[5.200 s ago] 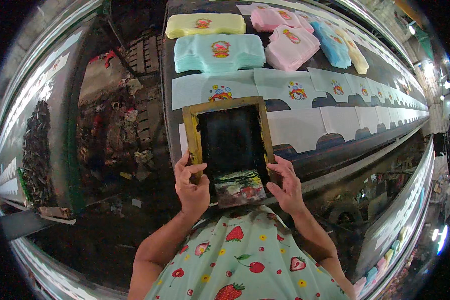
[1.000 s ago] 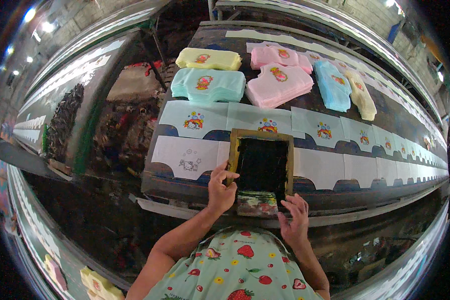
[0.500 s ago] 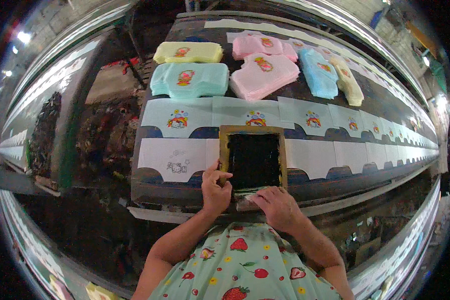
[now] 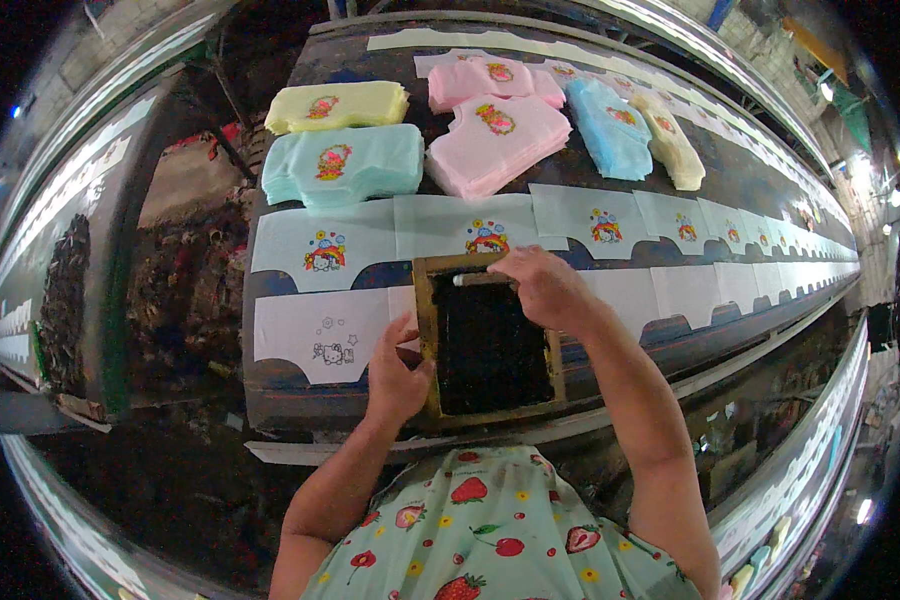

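Note:
A wooden screen-printing frame (image 4: 557, 372) with a black-inked mesh (image 4: 495, 350) lies over a white cloth panel at the table's near side. My left hand (image 4: 400, 375) is closed on the frame's left rail, fingers at its edge. At the far end of the mesh, my right hand (image 4: 540, 287) grips a squeegee (image 4: 480, 279), its pale end showing left of my fingers. Left of the frame lies a white cloth panel (image 4: 285, 325) bearing a black outline print of a cartoon figure, flower and star.
Behind the frame runs a row of panels with colourful rainbow prints (image 4: 365, 225). Farther back sit stacks of cut cloth: yellow (image 4: 370, 100), mint (image 4: 385, 165), pink (image 4: 530, 145), blue (image 4: 615, 150) and cream (image 4: 682, 165). Plain white panels (image 4: 685, 290) continue right.
My right hand has moved the squeegee from the frame's near end to its far end. My left hand stays at the left rail. The whole view has shifted slightly.

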Motion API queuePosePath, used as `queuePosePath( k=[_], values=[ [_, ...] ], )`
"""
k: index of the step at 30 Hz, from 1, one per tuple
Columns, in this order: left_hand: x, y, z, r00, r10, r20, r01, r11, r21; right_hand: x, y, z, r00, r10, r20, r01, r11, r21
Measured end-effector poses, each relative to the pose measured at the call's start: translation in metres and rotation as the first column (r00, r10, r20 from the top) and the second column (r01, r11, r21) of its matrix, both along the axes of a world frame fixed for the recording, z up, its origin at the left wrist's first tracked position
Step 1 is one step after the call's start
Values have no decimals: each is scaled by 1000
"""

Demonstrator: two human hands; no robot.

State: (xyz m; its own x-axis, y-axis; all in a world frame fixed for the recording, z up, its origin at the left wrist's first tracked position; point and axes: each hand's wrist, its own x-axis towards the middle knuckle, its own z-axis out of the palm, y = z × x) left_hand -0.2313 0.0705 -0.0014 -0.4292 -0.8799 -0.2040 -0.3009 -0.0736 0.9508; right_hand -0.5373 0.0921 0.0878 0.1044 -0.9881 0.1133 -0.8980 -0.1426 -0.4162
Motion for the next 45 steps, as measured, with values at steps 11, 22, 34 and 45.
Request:
queuePosePath(
  k=[11, 22, 34, 45],
  values=[
    [1, -8, 10, 996, -78, 37, 77, 997, 19, 41, 63, -6, 1000, 16, 26, -18, 999, 51],
    [-1, 8, 6, 999, -37, 13, 38, 986, -163, 106, 160, 5, 998, -51, 22, 49, 995, 91],
    [-14, 48, 0, 986, 118, 120, -53, 894, -445, 83, 200, -19, 922, -323, 215, 350, 932, -99],
    [-86, 92, 9, 997, 69, -26, -72, 816, -573, 8, 267, -41, 716, -431, 549, 524, 852, -15]
  ],
)
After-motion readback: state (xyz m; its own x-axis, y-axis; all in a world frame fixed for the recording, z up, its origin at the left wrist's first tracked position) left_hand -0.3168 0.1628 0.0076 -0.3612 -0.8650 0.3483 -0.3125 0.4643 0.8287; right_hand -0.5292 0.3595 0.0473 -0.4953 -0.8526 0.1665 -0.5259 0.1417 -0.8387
